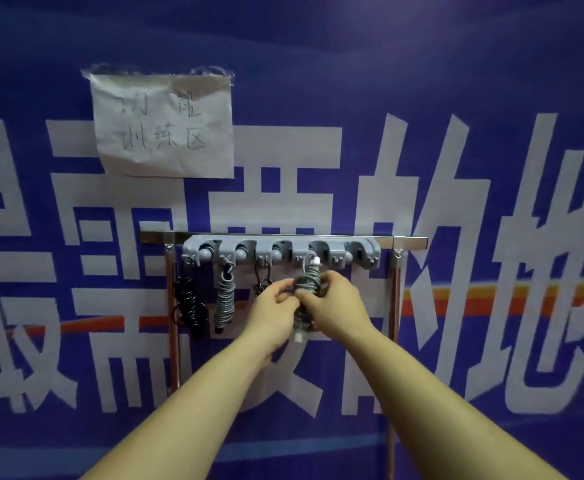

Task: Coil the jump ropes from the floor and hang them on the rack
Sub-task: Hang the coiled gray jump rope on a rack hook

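A grey plastic rack (280, 250) with several hooks is fixed to a metal bar on the wall. Both my hands meet under its fourth hook around a coiled grey jump rope (309, 277) with white handle ends. My left hand (273, 308) pinches the coil's left side. My right hand (335, 303) grips the bundle from the right. A black coiled rope (190, 306) hangs on the first hook, a grey-white one (224, 299) on the second. A dark rope (262, 284) on the third hook is partly hidden behind my left hand.
The bar (404, 241) rests on two copper-coloured upright poles (395, 306), in front of a blue banner with large white characters. A crumpled paper sign (164, 124) is taped above the rack's left end. The rightmost hooks (370, 260) carry nothing.
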`<state>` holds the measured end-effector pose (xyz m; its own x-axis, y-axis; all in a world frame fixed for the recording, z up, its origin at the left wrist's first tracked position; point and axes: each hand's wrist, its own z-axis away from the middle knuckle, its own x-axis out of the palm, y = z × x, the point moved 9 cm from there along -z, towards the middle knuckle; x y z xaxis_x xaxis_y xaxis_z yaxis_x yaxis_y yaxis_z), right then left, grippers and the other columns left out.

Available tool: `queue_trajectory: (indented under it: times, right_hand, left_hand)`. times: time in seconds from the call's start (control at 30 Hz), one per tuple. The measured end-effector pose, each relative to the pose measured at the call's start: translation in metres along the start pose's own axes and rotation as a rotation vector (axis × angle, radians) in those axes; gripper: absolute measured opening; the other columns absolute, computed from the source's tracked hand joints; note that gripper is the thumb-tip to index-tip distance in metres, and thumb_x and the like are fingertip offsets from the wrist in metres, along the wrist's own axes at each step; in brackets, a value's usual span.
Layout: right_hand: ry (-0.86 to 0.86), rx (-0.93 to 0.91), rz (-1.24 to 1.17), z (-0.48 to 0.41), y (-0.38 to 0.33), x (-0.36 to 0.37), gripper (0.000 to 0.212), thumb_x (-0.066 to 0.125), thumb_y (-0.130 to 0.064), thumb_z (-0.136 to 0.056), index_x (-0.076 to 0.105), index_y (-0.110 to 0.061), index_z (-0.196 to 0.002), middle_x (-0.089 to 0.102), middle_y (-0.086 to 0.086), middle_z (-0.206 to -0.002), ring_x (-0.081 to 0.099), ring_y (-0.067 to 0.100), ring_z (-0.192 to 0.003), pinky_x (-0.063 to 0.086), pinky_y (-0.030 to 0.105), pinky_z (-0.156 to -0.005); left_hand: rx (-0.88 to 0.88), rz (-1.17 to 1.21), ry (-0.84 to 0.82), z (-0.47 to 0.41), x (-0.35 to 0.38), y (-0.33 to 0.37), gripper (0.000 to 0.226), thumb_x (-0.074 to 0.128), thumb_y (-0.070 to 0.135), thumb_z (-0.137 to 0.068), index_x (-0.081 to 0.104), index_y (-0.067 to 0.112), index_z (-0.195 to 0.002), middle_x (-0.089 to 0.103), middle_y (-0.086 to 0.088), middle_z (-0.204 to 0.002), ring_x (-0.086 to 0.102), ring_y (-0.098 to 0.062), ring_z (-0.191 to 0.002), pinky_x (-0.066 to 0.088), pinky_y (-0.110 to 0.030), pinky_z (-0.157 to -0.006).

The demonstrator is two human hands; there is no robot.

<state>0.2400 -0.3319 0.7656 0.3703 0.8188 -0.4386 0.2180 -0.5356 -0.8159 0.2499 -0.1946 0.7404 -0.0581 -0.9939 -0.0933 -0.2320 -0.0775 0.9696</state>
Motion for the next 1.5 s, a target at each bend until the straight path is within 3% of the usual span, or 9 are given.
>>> queue_trajectory:
  times: [0.13, 0.3, 0.43, 0.63, 0.77, 0.9, 1.0, 1.3, 1.5]
  right_hand:
    - [-0.002, -0.039, 0.047, -0.025, 0.008, 0.006, 0.028, 0.074, -0.038, -0.085, 0.064, -0.022, -0.105, 0.07, -0.003, -0.092, 0.07, 0.015, -0.08, 0.063, 0.042, -0.069]
    - [0.014, -0.067, 0.078, -0.04, 0.01, 0.017, 0.021, 0.074, -0.036, -0.083, 0.067, -0.022, -0.097, 0.07, -0.003, -0.085, 0.071, 0.015, -0.073, 0.063, 0.042, -0.066]
    - [0.0, -0.025, 0.154, -0.046, 0.02, 0.026, 0.021, 0.072, -0.035, -0.084, 0.067, -0.018, -0.095, 0.071, 0.001, -0.084, 0.071, 0.018, -0.073, 0.062, 0.041, -0.067]
    - [-0.038, 0.002, 0.204, -0.041, 0.038, 0.04, 0.044, 0.067, -0.029, -0.09, 0.054, -0.022, -0.131, 0.069, 0.003, -0.114, 0.067, 0.022, -0.102, 0.057, 0.042, -0.086]
    - [-0.007, 0.025, 0.13, -0.009, 0.06, 0.052, 0.075, 0.063, -0.03, -0.095, 0.021, -0.025, -0.157, 0.044, 0.003, -0.146, 0.056, 0.023, -0.119, 0.049, 0.033, -0.086]
    - [-0.063, 0.134, -0.068, 0.033, 0.096, 0.076, 0.046, 0.059, -0.033, -0.096, 0.048, -0.025, -0.141, 0.056, -0.004, -0.126, 0.061, 0.015, -0.109, 0.056, 0.036, -0.089]
    - [-0.107, 0.326, -0.239, 0.071, 0.146, 0.101, 0.038, 0.06, -0.044, -0.083, 0.067, -0.025, -0.115, 0.07, -0.006, -0.107, 0.07, 0.017, -0.098, 0.059, 0.047, -0.087]
    - [-0.202, 0.641, -0.212, 0.25, 0.304, 0.162, 0.018, 0.063, -0.014, -0.092, 0.072, -0.028, -0.084, 0.076, -0.002, -0.09, 0.072, 0.019, -0.092, 0.057, 0.048, -0.091]
    - [-0.333, 0.748, -0.173, 0.335, 0.377, 0.208, 0.018, 0.059, -0.01, -0.093, 0.076, -0.017, -0.094, 0.074, 0.008, -0.089, 0.069, 0.024, -0.079, 0.058, 0.04, -0.076]
  left_hand:
    - [-0.01, -0.058, -0.05, -0.028, 0.008, -0.012, 0.053, 0.053, 0.01, -0.097, 0.046, 0.03, -0.146, 0.073, -0.001, -0.112, 0.071, -0.016, -0.1, 0.058, -0.039, -0.093]
    - [0.015, -0.08, -0.068, -0.041, 0.007, -0.021, 0.052, 0.048, 0.013, -0.102, 0.043, 0.038, -0.147, 0.072, 0.008, -0.11, 0.07, -0.006, -0.096, 0.053, -0.021, -0.074]
    - [0.004, -0.141, -0.123, -0.048, 0.013, -0.033, 0.056, 0.043, 0.014, -0.103, 0.035, 0.041, -0.151, 0.07, 0.007, -0.121, 0.069, -0.016, -0.104, 0.052, -0.024, -0.082]
    - [-0.008, -0.16, -0.13, -0.061, 0.012, -0.065, 0.073, 0.052, 0.02, -0.086, 0.033, 0.078, -0.127, 0.065, 0.013, -0.131, 0.068, -0.027, -0.111, 0.054, -0.046, -0.096]
    - [-0.017, -0.087, -0.084, -0.04, 0.012, -0.083, 0.07, 0.047, 0.003, -0.101, 0.028, 0.047, -0.153, 0.039, 0.012, -0.149, 0.033, -0.008, -0.141, 0.03, -0.025, -0.11]
    - [-0.105, 0.054, -0.054, -0.009, 0.014, -0.134, 0.051, 0.042, 0.007, -0.106, 0.044, 0.032, -0.151, 0.057, 0.004, -0.141, 0.057, -0.014, -0.128, 0.045, -0.034, -0.11]
    - [-0.229, 0.107, -0.039, 0.02, 0.019, -0.185, 0.036, 0.046, 0.006, -0.105, 0.059, 0.014, -0.138, 0.072, -0.009, -0.114, 0.071, -0.019, -0.096, 0.06, -0.027, -0.077]
    - [-0.655, 0.047, -0.127, 0.174, 0.031, -0.372, 0.028, 0.057, 0.012, -0.1, 0.066, 0.011, -0.127, 0.073, -0.004, -0.105, 0.07, -0.007, -0.079, 0.052, -0.026, -0.076]
    - [-0.885, -0.011, -0.17, 0.252, 0.021, -0.474, 0.026, 0.058, 0.02, -0.101, 0.067, 0.013, -0.124, 0.073, -0.002, -0.103, 0.069, -0.018, -0.087, 0.054, -0.026, -0.073]
